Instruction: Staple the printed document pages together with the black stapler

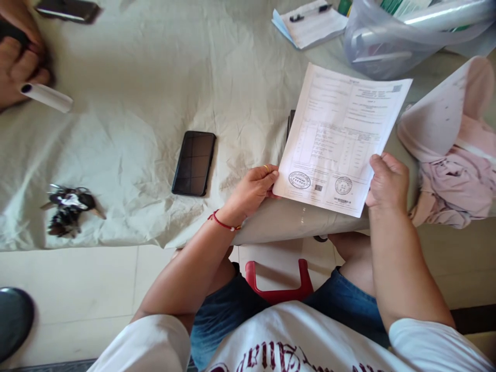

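Printed sheet is held right of centre, over the near edge of the cloth-covered table, face up, its far end leaning right. Nearest on my feed I see a white shirt, blue shorts and part of a red stool. Left hand, as I watch it, pinches the sheet's near left corner, a red bracelet at the wrist; the right hand grips the right edge, thumb on top. An oval stamp and a round stamp mark the sheet's near part. At near left I make out a bunch of keys; between it and the left hand, a dark phone lies flat. Pink cloth is heaped just right of the right hand. Farther off, at the left, another person's hand is beside a white tube; I cannot tell whether those fingers grasp it. At far right sits a clear plastic bag, near a paper pad with a black pen on it.
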`<state>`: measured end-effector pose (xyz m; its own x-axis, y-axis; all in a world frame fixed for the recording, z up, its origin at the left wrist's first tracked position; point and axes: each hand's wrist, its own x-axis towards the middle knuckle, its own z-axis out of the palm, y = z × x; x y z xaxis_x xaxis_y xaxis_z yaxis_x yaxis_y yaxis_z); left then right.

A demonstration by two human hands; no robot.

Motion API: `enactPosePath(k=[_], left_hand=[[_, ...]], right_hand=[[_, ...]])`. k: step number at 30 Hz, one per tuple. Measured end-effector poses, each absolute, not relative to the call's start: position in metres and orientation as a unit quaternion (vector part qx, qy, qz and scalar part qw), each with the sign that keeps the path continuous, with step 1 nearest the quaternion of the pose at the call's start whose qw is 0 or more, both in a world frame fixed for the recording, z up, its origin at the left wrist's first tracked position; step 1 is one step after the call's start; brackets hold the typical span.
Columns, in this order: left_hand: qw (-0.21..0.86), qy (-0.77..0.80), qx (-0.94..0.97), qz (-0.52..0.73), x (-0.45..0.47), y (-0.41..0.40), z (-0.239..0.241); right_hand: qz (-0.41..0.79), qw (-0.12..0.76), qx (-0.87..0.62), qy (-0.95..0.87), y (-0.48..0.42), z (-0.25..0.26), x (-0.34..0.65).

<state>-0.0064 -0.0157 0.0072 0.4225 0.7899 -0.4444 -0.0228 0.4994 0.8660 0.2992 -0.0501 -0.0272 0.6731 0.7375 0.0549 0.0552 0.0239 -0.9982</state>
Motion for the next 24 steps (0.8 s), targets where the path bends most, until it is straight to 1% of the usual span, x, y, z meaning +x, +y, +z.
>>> enactPosePath(k=[3, 10, 18, 24], left_hand=[[0.739, 0.466, 0.435, 0.219, -0.012, -0.013, 0.016], [0.689, 0.498, 0.503, 0.155, -0.012, -0.013, 0.021], [0.685, 0.502, 0.508, 0.145, -0.013, -0.014, 0.026], [0.651, 0.513, 0.540, 0.149, -0.016, -0.014, 0.025]], right_hand=[[0.258, 0.651, -0.648, -0.301, -0.050, -0.027, 0.302], [0.248, 0.639, -0.649, -0.330, -0.053, -0.026, 0.303], [0.203, 0.656, -0.641, -0.342, -0.050, -0.027, 0.306], [0.229, 0.644, -0.650, -0.333, -0.050, -0.027, 0.301]])
